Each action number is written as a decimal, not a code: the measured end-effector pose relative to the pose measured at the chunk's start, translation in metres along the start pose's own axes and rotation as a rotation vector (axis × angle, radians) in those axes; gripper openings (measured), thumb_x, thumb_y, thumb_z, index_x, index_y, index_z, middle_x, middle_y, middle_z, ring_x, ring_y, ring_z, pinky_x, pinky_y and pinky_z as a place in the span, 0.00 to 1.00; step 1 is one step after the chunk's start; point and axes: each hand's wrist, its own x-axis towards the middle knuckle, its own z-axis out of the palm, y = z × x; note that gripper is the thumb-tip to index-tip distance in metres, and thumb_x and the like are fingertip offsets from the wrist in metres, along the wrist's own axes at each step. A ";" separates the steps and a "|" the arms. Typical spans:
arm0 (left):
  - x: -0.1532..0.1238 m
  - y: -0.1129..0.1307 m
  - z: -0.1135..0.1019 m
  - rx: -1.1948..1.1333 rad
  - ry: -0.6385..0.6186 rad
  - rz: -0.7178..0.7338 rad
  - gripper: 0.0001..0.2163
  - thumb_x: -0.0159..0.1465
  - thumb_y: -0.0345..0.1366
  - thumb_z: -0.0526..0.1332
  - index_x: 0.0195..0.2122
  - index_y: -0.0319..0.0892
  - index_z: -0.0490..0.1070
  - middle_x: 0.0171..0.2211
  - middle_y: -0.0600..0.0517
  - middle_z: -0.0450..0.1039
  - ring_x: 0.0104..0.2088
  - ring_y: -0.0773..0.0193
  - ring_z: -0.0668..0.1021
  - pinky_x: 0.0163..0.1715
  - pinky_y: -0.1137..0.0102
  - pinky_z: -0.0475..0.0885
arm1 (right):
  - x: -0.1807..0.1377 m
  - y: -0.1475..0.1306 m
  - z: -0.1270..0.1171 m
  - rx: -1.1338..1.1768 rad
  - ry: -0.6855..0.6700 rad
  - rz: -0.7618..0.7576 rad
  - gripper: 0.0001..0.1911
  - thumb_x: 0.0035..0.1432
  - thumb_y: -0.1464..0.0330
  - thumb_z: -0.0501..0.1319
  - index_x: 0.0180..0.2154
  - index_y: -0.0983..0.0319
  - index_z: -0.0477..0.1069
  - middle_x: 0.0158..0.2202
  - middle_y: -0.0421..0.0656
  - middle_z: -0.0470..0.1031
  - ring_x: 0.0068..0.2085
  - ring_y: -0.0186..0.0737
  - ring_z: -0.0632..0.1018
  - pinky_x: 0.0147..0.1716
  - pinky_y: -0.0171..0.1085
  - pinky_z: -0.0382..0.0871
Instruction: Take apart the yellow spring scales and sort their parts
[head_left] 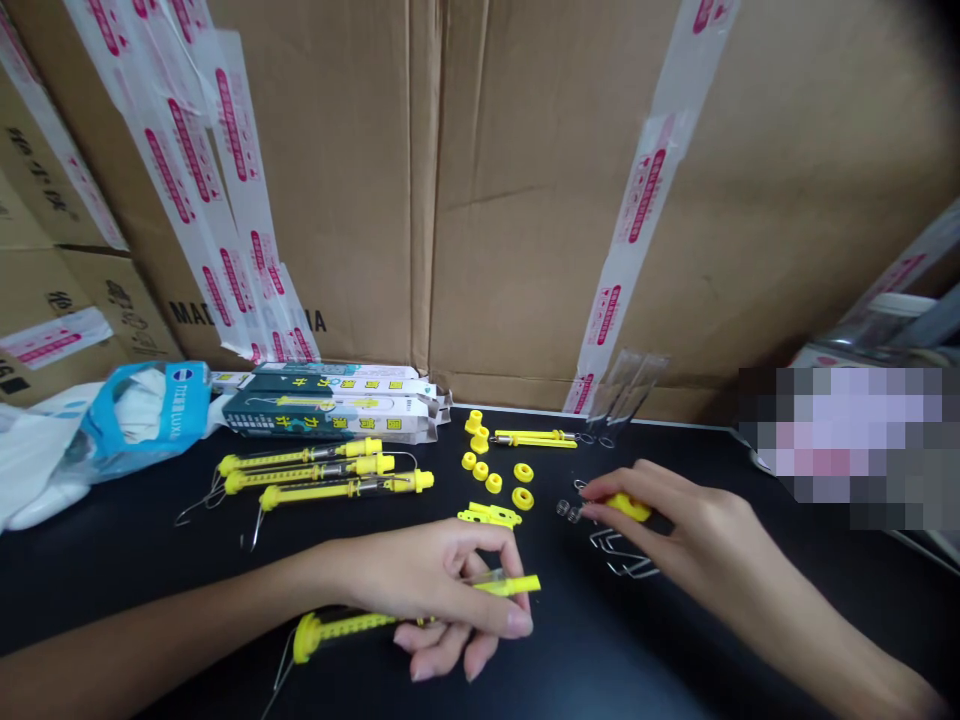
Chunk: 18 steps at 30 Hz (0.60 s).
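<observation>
My left hand (457, 595) is closed around a yellow spring scale (352, 625) with a clear tube. Its capped end with a wire hook points lower left, and a bare yellow end sticks out past my thumb. My right hand (675, 510) has a yellow cap (628, 507) tucked under its curled fingers. Thumb and forefinger are close together beside small metal coils (568, 510) and a wire ring (579, 484); whether they pinch anything is hidden. Bent wire hooks (622, 558) lie below that hand. Yellow flat pieces (489, 515) lie just beyond my left hand.
Three spring scales (326, 470) lie at left, before printed boxes (330, 415). Yellow caps (478, 430), rings (523, 498) and slim yellow inner rods (536, 438) sit mid-table. Clear tubes (626, 395) stand behind. A blue-white tissue pack (154, 405) is left; large cartons (525, 200) wall the back.
</observation>
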 end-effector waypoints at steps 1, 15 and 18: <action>0.000 0.000 0.000 0.001 0.001 -0.001 0.14 0.63 0.44 0.68 0.37 0.43 0.64 0.20 0.60 0.73 0.11 0.75 0.69 0.06 0.82 0.58 | -0.001 0.004 0.002 -0.022 -0.026 -0.034 0.18 0.66 0.52 0.56 0.36 0.55 0.79 0.32 0.42 0.80 0.31 0.38 0.82 0.32 0.34 0.75; 0.000 0.001 0.000 0.005 0.012 -0.006 0.16 0.62 0.45 0.69 0.37 0.42 0.65 0.20 0.60 0.73 0.10 0.75 0.68 0.07 0.82 0.57 | -0.007 0.022 0.016 -0.068 -0.177 -0.009 0.12 0.65 0.66 0.59 0.49 0.56 0.73 0.38 0.44 0.80 0.34 0.41 0.84 0.33 0.36 0.78; 0.000 0.000 -0.001 0.002 0.007 -0.003 0.16 0.62 0.45 0.69 0.37 0.43 0.65 0.20 0.60 0.73 0.10 0.75 0.68 0.07 0.82 0.57 | -0.009 0.023 0.018 -0.073 -0.183 -0.015 0.11 0.65 0.66 0.60 0.49 0.55 0.74 0.39 0.44 0.80 0.35 0.42 0.84 0.34 0.37 0.78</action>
